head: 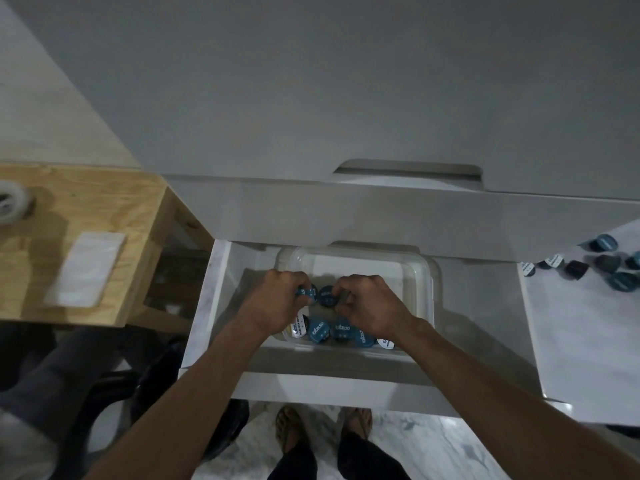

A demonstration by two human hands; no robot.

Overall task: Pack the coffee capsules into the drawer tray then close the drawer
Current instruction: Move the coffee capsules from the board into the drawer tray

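Observation:
A clear plastic tray (420,271) sits inside the open white drawer (311,379). Along its near edge stands a row of several coffee capsules (341,332) with blue and white lids. My left hand (277,301) is inside the tray, fingers closed on a blue-lidded capsule (308,294). My right hand (369,303) is beside it, fingers pinched on a dark capsule (328,295). Both held capsules are in the tray's second row. The far half of the tray is bare.
Several loose capsules (609,265) lie on the white counter (588,341) at the right. A wooden table (104,209) at the left holds a white card (86,271) and a tape roll (10,206). A dark chair (86,393) stands below left. My feet (325,431) are under the drawer.

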